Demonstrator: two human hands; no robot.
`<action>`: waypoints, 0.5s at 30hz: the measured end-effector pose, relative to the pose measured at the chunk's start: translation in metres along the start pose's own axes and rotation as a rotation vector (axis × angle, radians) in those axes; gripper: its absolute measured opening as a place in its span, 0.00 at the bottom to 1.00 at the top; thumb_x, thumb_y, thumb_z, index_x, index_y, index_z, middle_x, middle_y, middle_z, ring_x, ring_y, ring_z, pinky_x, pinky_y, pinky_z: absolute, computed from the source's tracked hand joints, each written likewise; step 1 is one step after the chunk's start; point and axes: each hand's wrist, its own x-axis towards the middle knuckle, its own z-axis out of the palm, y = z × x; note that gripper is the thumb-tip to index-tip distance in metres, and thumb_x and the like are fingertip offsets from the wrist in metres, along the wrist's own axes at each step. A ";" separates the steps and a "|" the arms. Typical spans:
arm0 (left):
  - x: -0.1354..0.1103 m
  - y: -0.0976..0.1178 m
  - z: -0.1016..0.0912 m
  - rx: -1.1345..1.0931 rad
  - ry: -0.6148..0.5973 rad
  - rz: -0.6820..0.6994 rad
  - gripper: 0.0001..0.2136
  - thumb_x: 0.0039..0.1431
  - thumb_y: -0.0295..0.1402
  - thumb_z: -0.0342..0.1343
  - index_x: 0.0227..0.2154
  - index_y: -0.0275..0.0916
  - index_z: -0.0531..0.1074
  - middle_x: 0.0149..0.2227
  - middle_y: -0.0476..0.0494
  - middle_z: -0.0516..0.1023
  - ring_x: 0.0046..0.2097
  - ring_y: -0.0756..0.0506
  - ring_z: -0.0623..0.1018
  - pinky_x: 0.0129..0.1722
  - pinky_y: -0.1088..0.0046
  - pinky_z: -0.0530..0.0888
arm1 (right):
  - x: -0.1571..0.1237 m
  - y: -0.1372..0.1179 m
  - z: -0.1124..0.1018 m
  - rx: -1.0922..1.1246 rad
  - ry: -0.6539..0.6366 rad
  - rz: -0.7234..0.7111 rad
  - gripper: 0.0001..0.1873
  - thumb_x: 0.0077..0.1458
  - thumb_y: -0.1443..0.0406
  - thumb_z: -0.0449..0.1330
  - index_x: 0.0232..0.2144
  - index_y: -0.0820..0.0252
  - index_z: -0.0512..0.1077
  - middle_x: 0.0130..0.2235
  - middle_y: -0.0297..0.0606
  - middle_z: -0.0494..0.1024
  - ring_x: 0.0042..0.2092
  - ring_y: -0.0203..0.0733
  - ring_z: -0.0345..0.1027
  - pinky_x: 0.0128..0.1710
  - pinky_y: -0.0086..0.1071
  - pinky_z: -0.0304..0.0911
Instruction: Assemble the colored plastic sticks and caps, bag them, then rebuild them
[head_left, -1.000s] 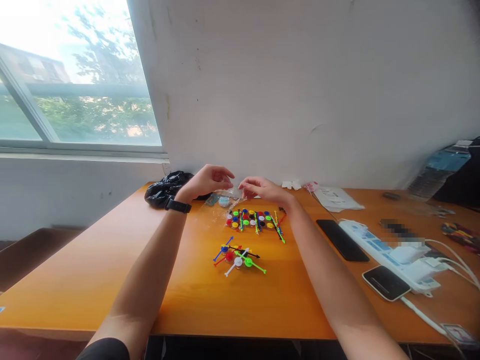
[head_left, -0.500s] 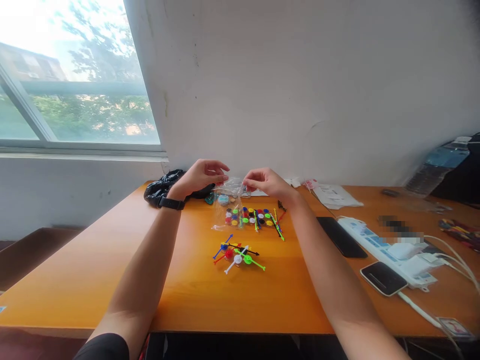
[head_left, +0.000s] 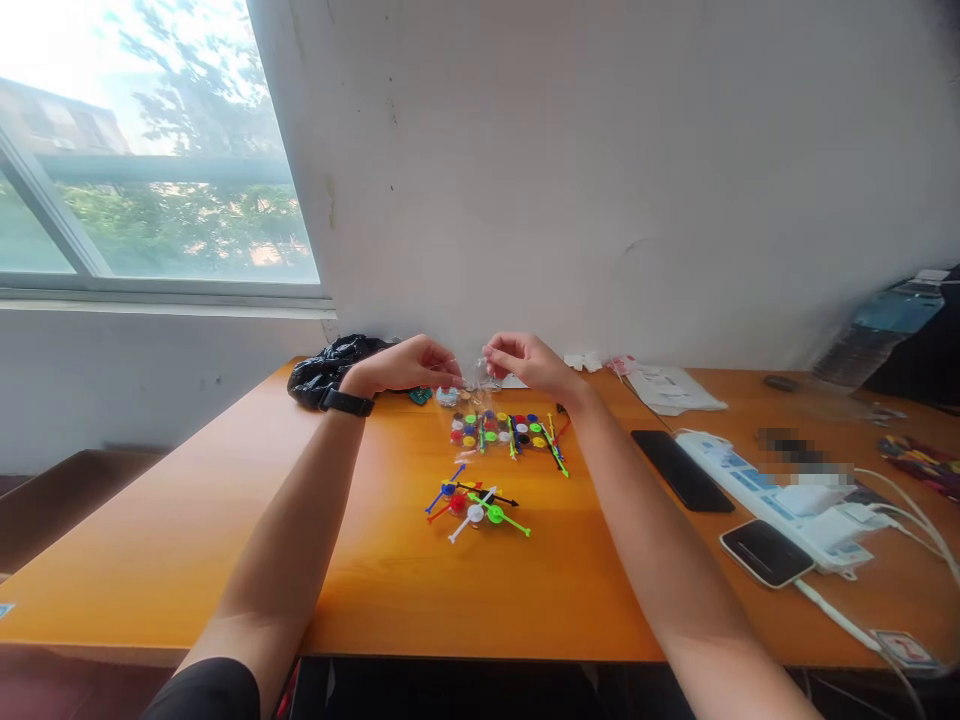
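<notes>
Toward the back of the table, a clear plastic bag (head_left: 474, 398) hangs between my two hands, its edges hard to make out. My left hand (head_left: 409, 364), with a black band on the wrist, pinches the bag's upper left side. The upper right side is pinched between the fingers of my right hand (head_left: 529, 362). Just below the bag lie rows of small coloured discs (head_left: 491, 430) with thin coloured arrows (head_left: 555, 448) beside them. Nearer to me sits a cluster of arrow spinners (head_left: 476, 510) in blue, red, black, white and green.
A crumpled black plastic bag (head_left: 322, 375) lies at the back left. To the right are a black phone (head_left: 682, 470), a white power strip (head_left: 739, 490) with cables, and a white-edged device (head_left: 766, 554). A large water bottle (head_left: 874, 330) stands at the far right.
My left hand has lowered slightly and its fingers have closed on the bag. The bag has shifted and bunched up between my hands. The spinners and discs have not moved.
</notes>
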 end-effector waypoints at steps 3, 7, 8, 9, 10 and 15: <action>-0.001 0.002 0.000 -0.116 0.109 0.007 0.15 0.56 0.46 0.71 0.29 0.37 0.80 0.26 0.45 0.80 0.28 0.49 0.77 0.29 0.74 0.74 | 0.002 0.003 0.006 0.025 -0.092 0.029 0.25 0.54 0.43 0.70 0.40 0.57 0.78 0.39 0.39 0.81 0.40 0.41 0.72 0.39 0.33 0.67; -0.006 -0.002 -0.006 -0.172 0.169 0.012 0.16 0.59 0.45 0.70 0.32 0.36 0.79 0.28 0.43 0.81 0.30 0.49 0.79 0.32 0.74 0.76 | 0.002 0.005 0.004 0.026 -0.128 0.065 0.25 0.51 0.45 0.73 0.39 0.59 0.79 0.37 0.39 0.82 0.39 0.41 0.74 0.39 0.33 0.67; -0.007 -0.003 -0.007 -0.173 0.169 0.015 0.15 0.59 0.45 0.70 0.33 0.36 0.80 0.30 0.42 0.81 0.32 0.48 0.79 0.33 0.74 0.77 | 0.002 0.006 0.001 0.031 -0.109 0.070 0.25 0.51 0.45 0.73 0.38 0.59 0.79 0.36 0.39 0.82 0.38 0.41 0.74 0.38 0.33 0.67; -0.009 -0.004 -0.008 -0.174 0.166 0.016 0.15 0.58 0.44 0.70 0.34 0.36 0.80 0.32 0.41 0.82 0.33 0.48 0.80 0.35 0.74 0.77 | 0.001 0.006 -0.001 0.035 -0.095 0.074 0.25 0.50 0.45 0.73 0.37 0.59 0.79 0.35 0.39 0.82 0.37 0.41 0.74 0.37 0.33 0.66; -0.010 -0.005 -0.008 -0.175 0.159 0.018 0.15 0.57 0.44 0.71 0.36 0.36 0.80 0.35 0.41 0.83 0.36 0.47 0.81 0.36 0.73 0.78 | 0.001 0.007 -0.004 0.035 -0.089 0.077 0.25 0.50 0.46 0.74 0.37 0.59 0.79 0.34 0.38 0.82 0.36 0.40 0.74 0.36 0.33 0.66; -0.005 -0.003 -0.001 -0.141 0.194 0.033 0.17 0.59 0.47 0.69 0.37 0.36 0.80 0.36 0.40 0.83 0.36 0.47 0.80 0.36 0.74 0.78 | 0.002 0.010 -0.007 -0.005 -0.122 0.073 0.24 0.49 0.46 0.74 0.35 0.59 0.80 0.33 0.38 0.81 0.35 0.40 0.72 0.36 0.33 0.65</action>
